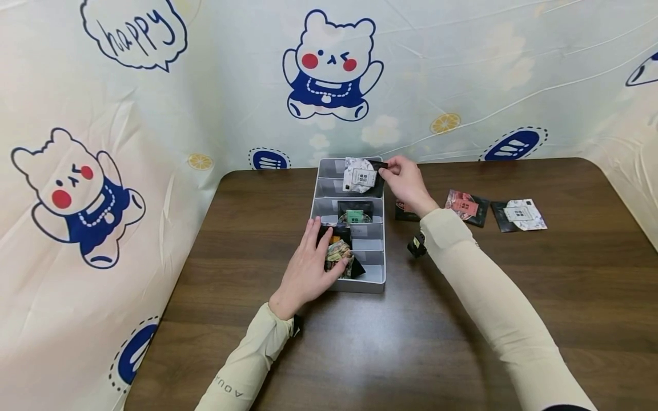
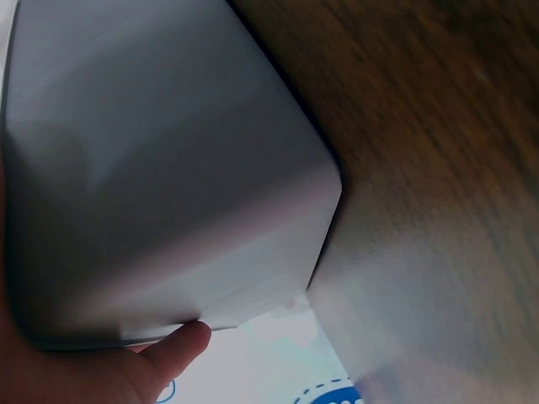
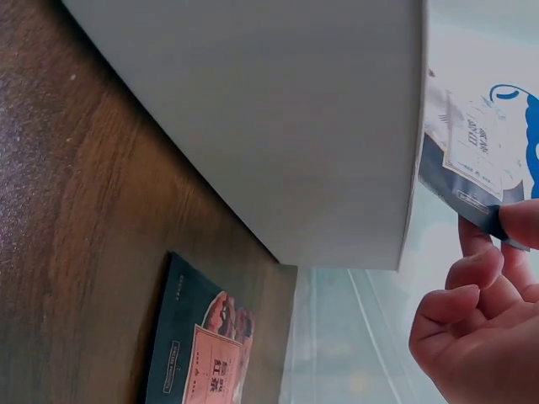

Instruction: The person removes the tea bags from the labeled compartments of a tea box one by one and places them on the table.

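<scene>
My right hand (image 1: pixel 406 184) pinches a corner of a white-and-black tea sachet (image 1: pixel 360 176) over the far compartments of a grey divided box (image 1: pixel 369 287). Thumb and fingers meet on the dark end of that sachet (image 3: pixel 472 160) in the right wrist view, just past the box rim. Near the front left of the box, my left hand (image 1: pixel 307 273) rests with fingers extended over the left rim. Patterned dark sachets (image 1: pixel 339 254) lie in the near compartments beside its fingers, partly covered. A green-labelled sachet (image 1: pixel 355 215) stands in a middle compartment.
Right of the box on the wooden table (image 1: pixel 247 240) lie a red-labelled sachet (image 1: pixel 466 208), a white-and-black one (image 1: pixel 519 215) and a dark one (image 1: pixel 405 211) partly behind my right wrist. A printed curtain (image 1: pixel 236 85) hangs behind the table.
</scene>
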